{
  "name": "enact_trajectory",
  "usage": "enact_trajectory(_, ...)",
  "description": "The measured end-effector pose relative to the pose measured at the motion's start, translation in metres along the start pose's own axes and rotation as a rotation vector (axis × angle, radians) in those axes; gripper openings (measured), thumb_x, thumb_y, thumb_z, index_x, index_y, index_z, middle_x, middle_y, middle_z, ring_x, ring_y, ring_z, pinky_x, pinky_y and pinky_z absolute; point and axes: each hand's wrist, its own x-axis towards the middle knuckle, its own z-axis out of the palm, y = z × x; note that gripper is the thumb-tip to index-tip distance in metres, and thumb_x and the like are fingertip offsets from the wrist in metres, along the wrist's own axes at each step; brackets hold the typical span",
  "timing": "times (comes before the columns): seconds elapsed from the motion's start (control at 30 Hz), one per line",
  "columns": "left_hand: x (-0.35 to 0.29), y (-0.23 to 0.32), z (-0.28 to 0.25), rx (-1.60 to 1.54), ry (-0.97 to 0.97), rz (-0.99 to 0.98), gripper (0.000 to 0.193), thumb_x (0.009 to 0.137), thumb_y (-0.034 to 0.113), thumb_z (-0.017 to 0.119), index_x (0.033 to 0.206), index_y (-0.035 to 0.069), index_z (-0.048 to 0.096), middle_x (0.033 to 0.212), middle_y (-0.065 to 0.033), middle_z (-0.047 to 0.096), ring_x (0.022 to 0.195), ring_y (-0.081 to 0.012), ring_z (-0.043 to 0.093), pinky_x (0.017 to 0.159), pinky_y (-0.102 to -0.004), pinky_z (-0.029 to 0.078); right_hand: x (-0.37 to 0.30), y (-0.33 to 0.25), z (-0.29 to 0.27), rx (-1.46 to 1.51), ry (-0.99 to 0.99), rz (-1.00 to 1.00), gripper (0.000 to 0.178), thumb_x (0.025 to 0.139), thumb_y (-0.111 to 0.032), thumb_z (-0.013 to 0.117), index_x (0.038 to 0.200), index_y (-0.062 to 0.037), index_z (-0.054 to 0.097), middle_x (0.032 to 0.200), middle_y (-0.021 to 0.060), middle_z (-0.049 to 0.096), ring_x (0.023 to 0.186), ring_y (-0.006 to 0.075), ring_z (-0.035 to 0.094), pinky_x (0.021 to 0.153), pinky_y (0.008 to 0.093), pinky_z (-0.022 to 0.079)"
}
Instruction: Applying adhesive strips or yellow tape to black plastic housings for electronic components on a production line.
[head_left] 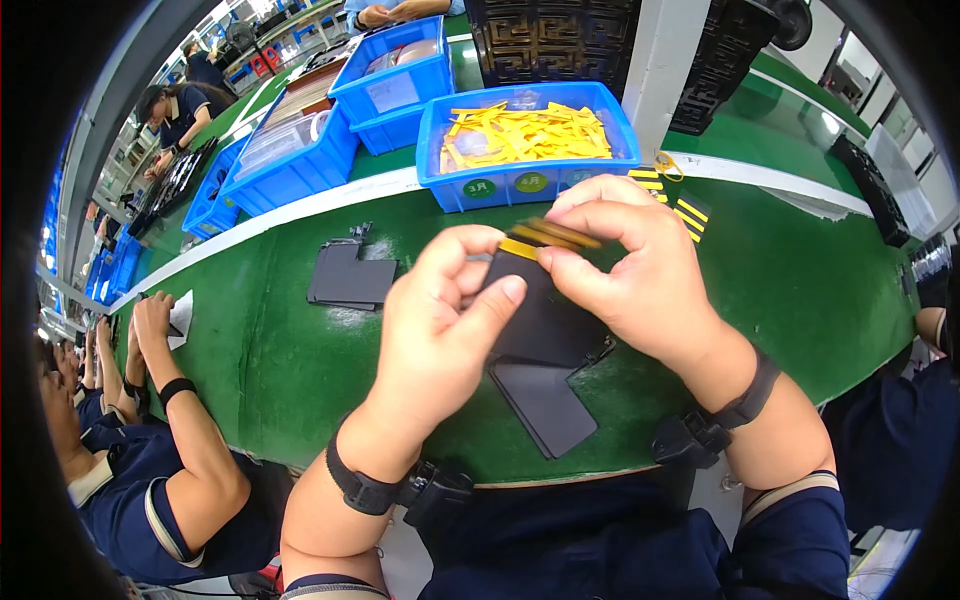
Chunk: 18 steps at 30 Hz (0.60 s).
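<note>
Over the green worktop (300, 330), the left hand (440, 330) grips a dark flat panel (545, 320); the right hand (630, 260) pinches yellow strips (555, 236) at its top edge.

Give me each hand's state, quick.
Left hand: closed on the dark flat panel.
Right hand: pinching yellow strips at the panel's top edge.

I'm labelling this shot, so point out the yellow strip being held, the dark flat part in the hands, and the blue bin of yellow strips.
yellow strip (550, 236): head view, its middle between the fingertips.
dark flat part (545, 325): head view, bare face.
blue bin (530, 182): head view, front wall.
</note>
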Motion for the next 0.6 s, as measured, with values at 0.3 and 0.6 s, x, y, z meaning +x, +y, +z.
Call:
enact_trajectory(0.3, 0.003, 0.006, -0.005, 0.007, -0.002, -0.075, 0.025, 0.086, -0.001, 0.056, 0.11, -0.002, 0.05, 0.092, -0.0065, 0.066, 0.077, -0.0052, 0.058, 0.068, -0.0193, 0.047, 0.007, -0.009, -0.016, -0.365, 0.01, -0.368, 0.02, 0.063, -0.002, 0.071, 0.081, -0.0041, 0.064, 0.094, 0.0073, 0.063, 0.094, 0.0271, 0.058, 0.089, 0.0399, 0.043)
enact_trajectory(0.6, 0.006, 0.004, -0.01, -0.266, -0.066, -0.047, 0.027, 0.087, -0.001, 0.055, 0.113, -0.004, 0.046, 0.098, -0.01, 0.064, 0.086, -0.0073, 0.058, 0.075, -0.0209, 0.047, -0.002, -0.021, -0.007, -0.212, -0.046, -0.353, 0.016, 0.064, 0.001, 0.067, 0.076, -0.0092, 0.063, 0.094, 0.0033, 0.067, 0.105, 0.0291, 0.057, 0.1, 0.049, 0.034)
